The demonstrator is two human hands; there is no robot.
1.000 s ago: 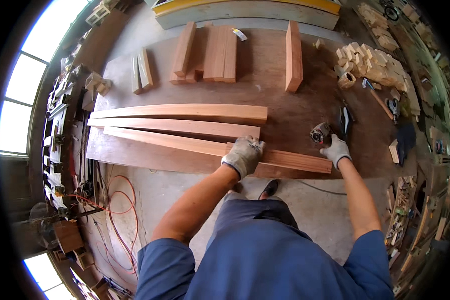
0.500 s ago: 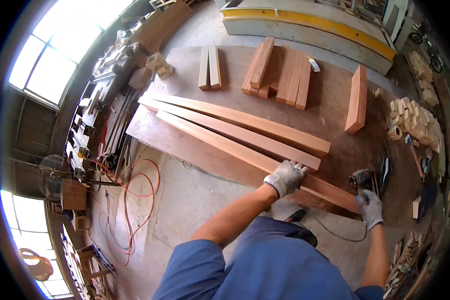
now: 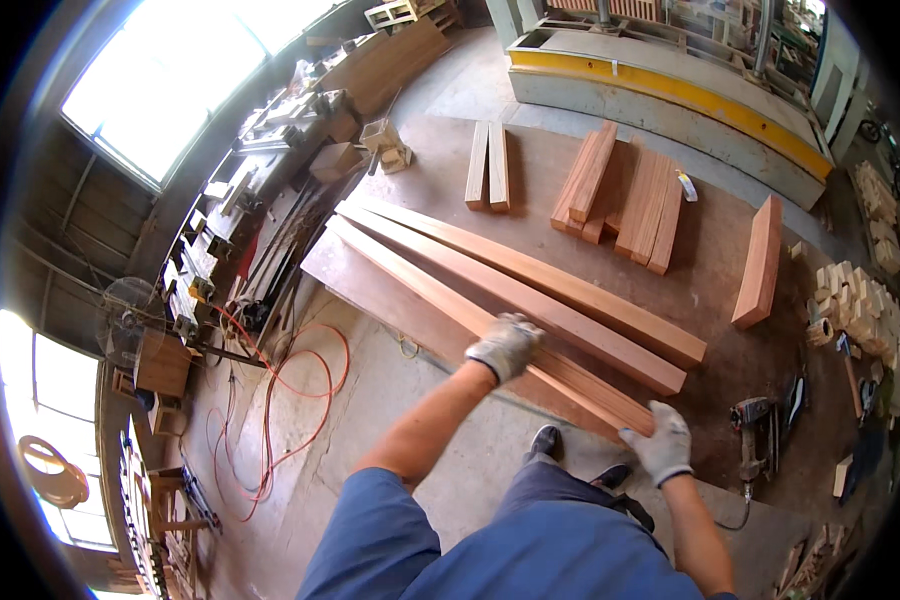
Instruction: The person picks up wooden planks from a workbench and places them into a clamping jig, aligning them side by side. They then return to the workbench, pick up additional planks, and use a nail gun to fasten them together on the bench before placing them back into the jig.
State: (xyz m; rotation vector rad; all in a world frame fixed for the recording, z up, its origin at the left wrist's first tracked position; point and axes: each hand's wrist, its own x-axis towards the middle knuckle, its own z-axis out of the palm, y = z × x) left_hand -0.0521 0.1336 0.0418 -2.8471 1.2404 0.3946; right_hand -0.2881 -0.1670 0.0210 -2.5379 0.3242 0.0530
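Two gloved hands share the nearest beam, lying along the table's near edge. Our right hand — beside the nail gun a second ago — now touches its right end, thumb apart, pinch unclear; our left hand's fingers curl over it, so both ends' movement is checked. Beyond: two more beams, then stacked short boards.

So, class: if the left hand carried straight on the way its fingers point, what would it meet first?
The left hand would probably meet the middle long, squared, reddish-brown wooden beam, just beyond the similar nearest beam beneath it. Depth is unclear, so it might pass over instead.
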